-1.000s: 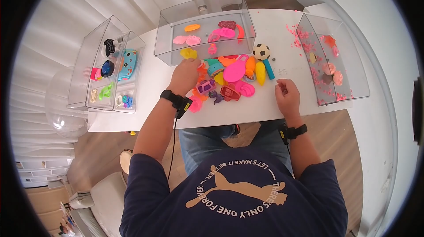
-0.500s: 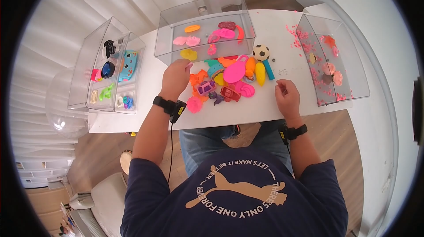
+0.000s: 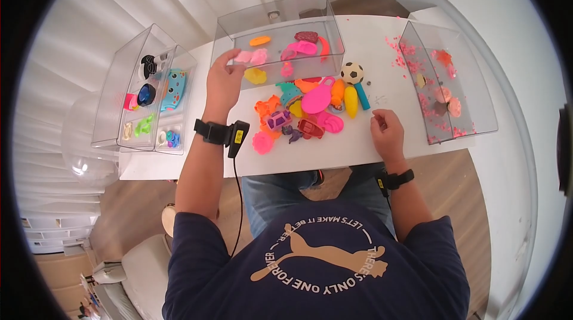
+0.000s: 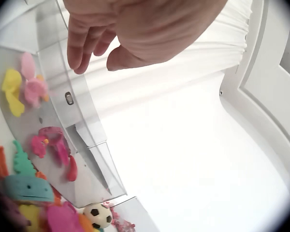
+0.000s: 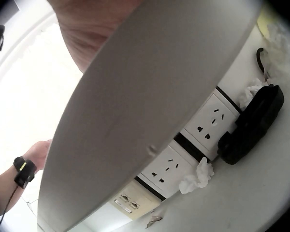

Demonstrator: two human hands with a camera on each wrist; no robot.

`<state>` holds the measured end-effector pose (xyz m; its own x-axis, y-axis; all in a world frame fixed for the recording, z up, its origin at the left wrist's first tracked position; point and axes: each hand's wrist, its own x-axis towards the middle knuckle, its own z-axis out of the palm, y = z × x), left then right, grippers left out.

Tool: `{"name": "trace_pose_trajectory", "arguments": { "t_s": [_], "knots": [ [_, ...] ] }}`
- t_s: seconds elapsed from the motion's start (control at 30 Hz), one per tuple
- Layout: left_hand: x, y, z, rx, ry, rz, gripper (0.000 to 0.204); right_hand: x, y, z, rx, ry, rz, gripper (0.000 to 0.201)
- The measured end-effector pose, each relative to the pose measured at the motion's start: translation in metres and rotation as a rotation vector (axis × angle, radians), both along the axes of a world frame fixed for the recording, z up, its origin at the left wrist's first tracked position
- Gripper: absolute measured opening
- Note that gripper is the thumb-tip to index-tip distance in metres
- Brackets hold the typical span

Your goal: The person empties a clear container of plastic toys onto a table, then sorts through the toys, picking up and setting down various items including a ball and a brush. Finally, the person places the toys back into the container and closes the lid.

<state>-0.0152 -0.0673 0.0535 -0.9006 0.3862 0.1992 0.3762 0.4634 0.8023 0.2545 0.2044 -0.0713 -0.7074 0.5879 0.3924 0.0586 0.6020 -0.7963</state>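
The left hand [image 3: 225,81] is over the left front corner of the middle clear bin [image 3: 286,62], fingers apart and nothing held; in the left wrist view the hand [image 4: 130,36] shows above the bin wall. Pink pieces [image 3: 252,56] and a yellow piece [image 3: 255,75] lie in that bin by the fingers, with an orange oval [image 3: 259,40] and other pink pieces beyond. Resting at the table's right front, the right hand [image 3: 388,133] has loosely curled fingers and holds nothing. A heap of colourful toys [image 3: 316,98] lies between the hands.
A divided clear box [image 3: 169,111] with toys stands at the left, a clear bin [image 3: 463,126] with flowers at the right. Pink bits [image 3: 396,51] are scattered beside the right bin. A small football [image 3: 352,73] lies behind the heap, near the middle bin.
The left hand has moved from the heap's left edge, leftward and up to the middle bin; the pink piece it held is let go. The right hand stays in place.
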Motion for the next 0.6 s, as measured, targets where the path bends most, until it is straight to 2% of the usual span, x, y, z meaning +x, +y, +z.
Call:
{"name": "trace_pose_trajectory", "arguments": {
  "t_s": [0.07,0.17,0.27,0.37,0.6],
  "knots": [
    [-0.004,-0.015,-0.021,-0.04,-0.023,-0.053,0.033,0.001,-0.001,-0.001,0.007,-0.006,0.001,0.016],
    [0.011,-0.03,-0.028,-0.231,-0.015,-0.188,0.031,0.001,-0.003,0.003,-0.013,-0.02,0.0,0.016],
    [0.023,-0.036,-0.045,-0.359,0.062,-0.315,0.036,0.0,-0.002,0.002,-0.014,-0.02,0.002,0.015],
    [0.031,-0.033,-0.057,-0.41,0.147,-0.343,0.038,0.001,-0.001,0.0,-0.008,-0.021,0.007,0.014],
    [0.03,-0.025,-0.071,-0.483,0.15,-0.354,0.038,0.001,-0.002,0.003,0.012,-0.022,0.003,0.015]
  ]
}}
